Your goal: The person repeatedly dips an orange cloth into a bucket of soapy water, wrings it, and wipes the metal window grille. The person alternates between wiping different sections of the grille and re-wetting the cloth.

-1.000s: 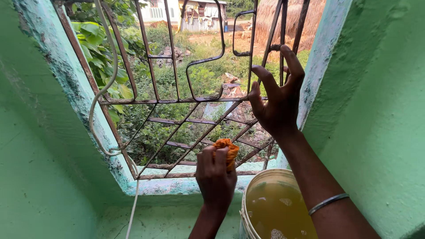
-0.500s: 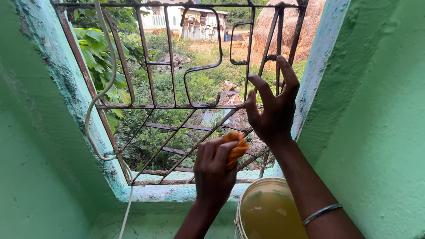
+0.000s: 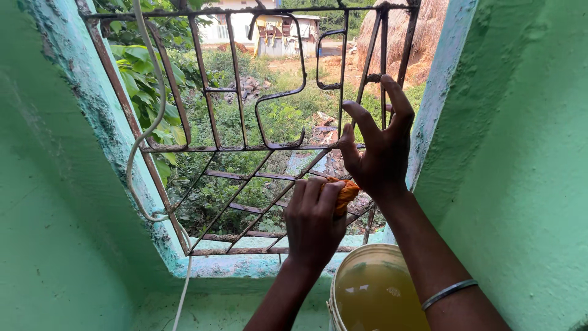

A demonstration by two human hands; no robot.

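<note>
left hand (image 3: 313, 216): grips orange cloth (image 3: 344, 192) | right hand (image 3: 378, 151): seemingly on grille (image 3: 245, 147)

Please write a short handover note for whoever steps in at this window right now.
Left hand: closed on the orange cloth, pressed to the lower bars of the rusty window grille.
Right hand: open, fingers hooked round an upright bar at the grille's right side.
Bucket of murky water sits below on the sill.
Bars look rusty all over; how much has been wiped cannot be judged.

A green sill (image 3: 245, 266) is running beneath the grille (image 3: 245, 147) — a bucket (image 3: 343, 276) of murky water is sitting at its right end.
</note>
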